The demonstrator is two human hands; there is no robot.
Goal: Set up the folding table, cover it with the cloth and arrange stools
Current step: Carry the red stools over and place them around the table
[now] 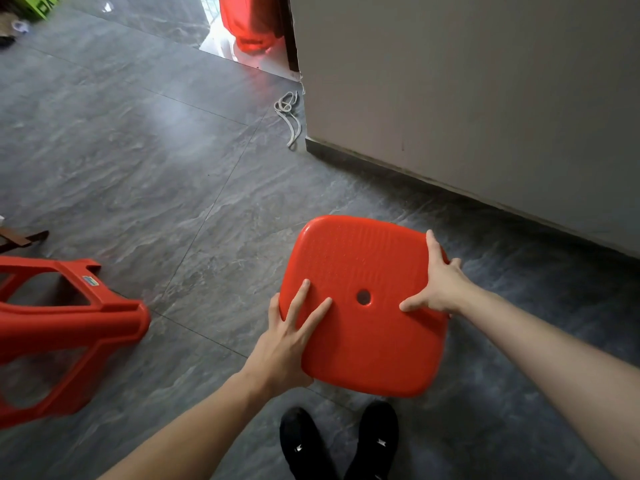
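A red plastic stool (360, 327) stands upright in front of my feet; I look down on its square seat, which has a small round hole in the middle. My left hand (287, 341) grips the seat's left edge, with fingers spread on top and the thumb around the rim. My right hand (436, 282) grips the right edge, thumb on top and fingers wrapped over the side. A second red stool (65, 327) lies on its side at the left. The folding table and the cloth are out of view.
A grey wall (485, 98) with a dark skirting runs along the right. A white cord (289, 112) lies by its corner. Beyond a doorway hangs red fabric (252, 22). A dark wooden piece (20, 237) sits at the left edge. My black shoes (339, 441) stand on grey floor tiles.
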